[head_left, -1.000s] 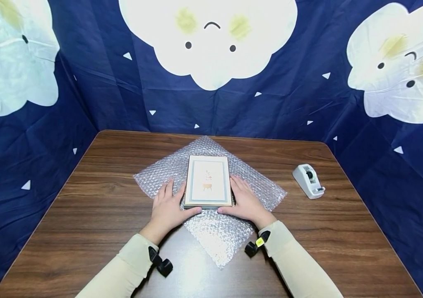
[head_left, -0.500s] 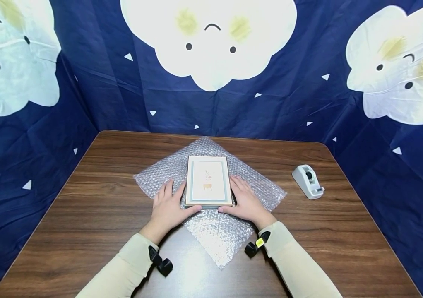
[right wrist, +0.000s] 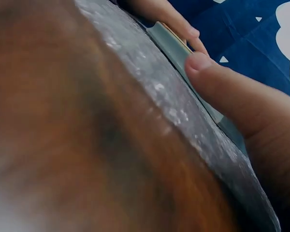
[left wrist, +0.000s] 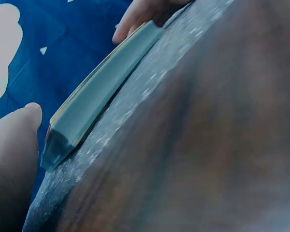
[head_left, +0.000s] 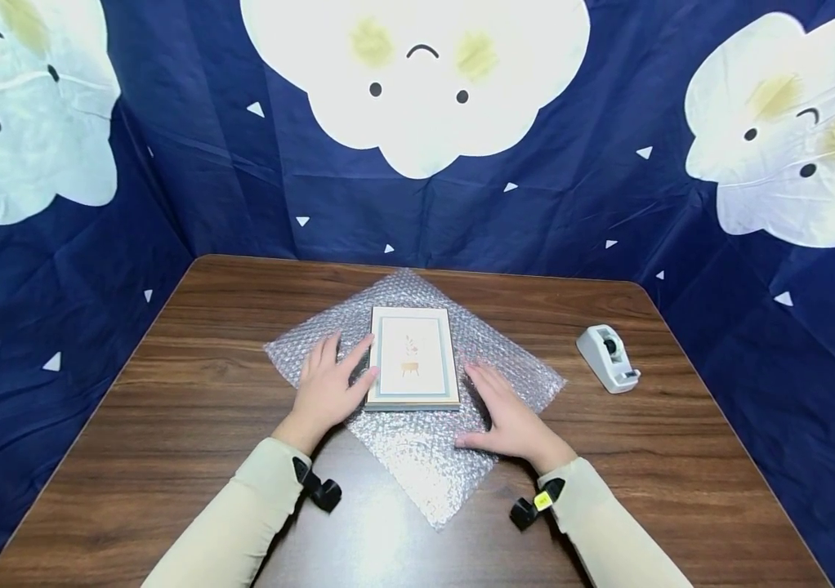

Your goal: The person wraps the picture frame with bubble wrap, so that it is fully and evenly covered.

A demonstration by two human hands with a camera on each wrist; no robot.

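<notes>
A picture frame point(head_left: 413, 359) lies face up on a sheet of bubble wrap point(head_left: 417, 465). Its front is cream, with a pale blue border round a drawing of a potted plant; the side is blue-green point(left wrist: 104, 87). My left hand point(head_left: 325, 392) is at the frame's left edge, fingers spread, with the thumb and index fingertips right at the rim. My right hand point(head_left: 509, 416) is just off the frame's lower right side, over the bubble wrap, its fingers extended and the thumb apart. Neither hand grips anything. The right thumb point(right wrist: 222, 82) overlaps the frame's side in the right wrist view.
A white tape dispenser point(head_left: 609, 359) stands on the right part of the wooden table point(head_left: 189, 408). The bubble wrap is turned cornerwise, one corner pointing toward me. Dark blue cloth point(head_left: 204, 163) printed with clouds hangs behind the table and at both sides.
My right hand has drawn away from the frame to the right and toward me. The left thumb has shifted from the near edge up to the left side. The frame stays in place.
</notes>
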